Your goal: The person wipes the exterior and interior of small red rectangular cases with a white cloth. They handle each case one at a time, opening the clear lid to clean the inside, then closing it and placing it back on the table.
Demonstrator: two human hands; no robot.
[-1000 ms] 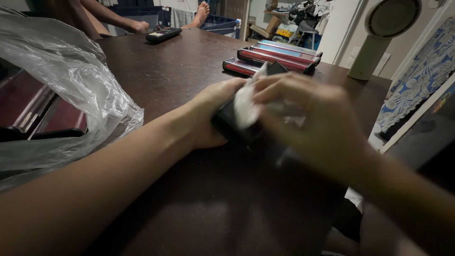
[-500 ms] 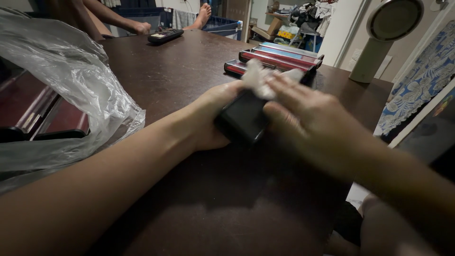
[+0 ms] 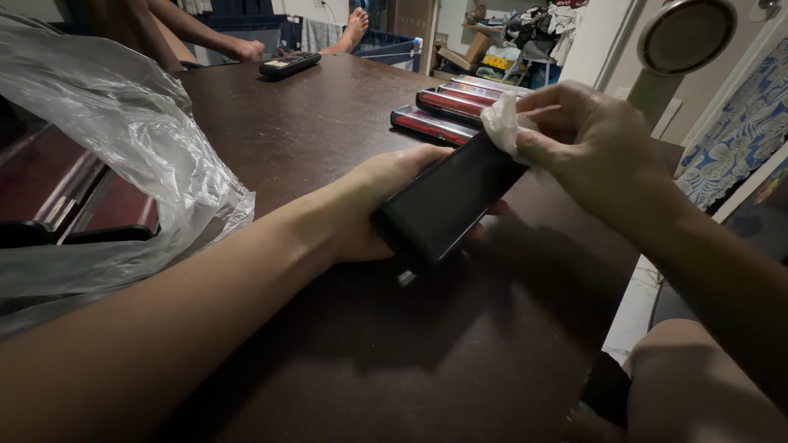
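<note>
My left hand (image 3: 373,209) grips a long black flat case (image 3: 447,201) by its near end and holds it tilted over the dark wooden table (image 3: 328,123). My right hand (image 3: 595,148) pinches a small white wipe (image 3: 501,123) against the case's far end. Just behind that end lie several similar long cases (image 3: 447,111) with red and blue faces, side by side on the table.
A crumpled clear plastic bag (image 3: 115,156) covers dark red cases at the left. A black remote control (image 3: 289,63) lies at the table's far edge, near another person's hand (image 3: 246,49). A pale standing fan (image 3: 677,41) is at the far right.
My right hand slid the white wipe along the black case from its near part to its far end. More of the case's dark face now shows. My left hand kept its grip.
</note>
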